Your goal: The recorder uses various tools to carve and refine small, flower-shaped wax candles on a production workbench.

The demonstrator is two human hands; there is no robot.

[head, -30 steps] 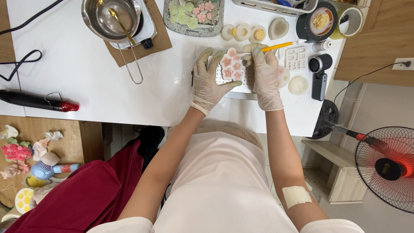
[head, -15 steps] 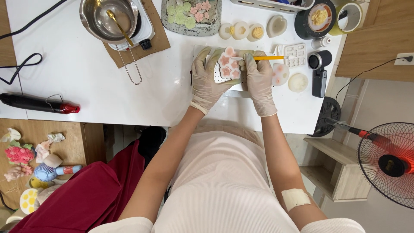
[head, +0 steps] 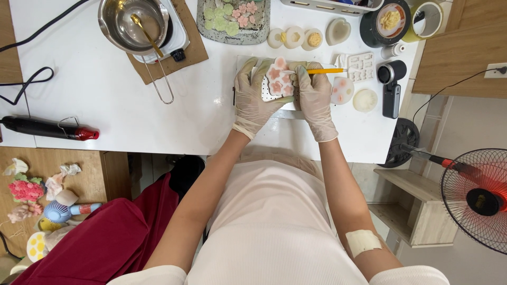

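Observation:
Both hands wear pale thin gloves. My left hand (head: pixel 252 94) grips a white mould (head: pixel 275 80) filled with pink flower shapes, holding it from the left side above the white table (head: pixel 95 105). My right hand (head: pixel 313 94) holds a thin orange-handled tool (head: pixel 326 70) like a pen, its tip at the mould's right edge. Under the mould lies a white sheet or board (head: pixel 288 108). The hands touch the mould from both sides.
A steel pot with a gold spoon (head: pixel 134 22) sits on a small hotplate on a brown mat. A tray of green and pink flowers (head: pixel 232 18), several small moulds (head: pixel 296 38), a black device (head: pixel 392 84) and a heat gun (head: pixel 47 128) lie around. A red fan (head: pixel 475 198) stands at right.
The hands with the mould have shifted slightly; my right hand has turned so the orange tool points more level toward the right. The view has drifted a little.

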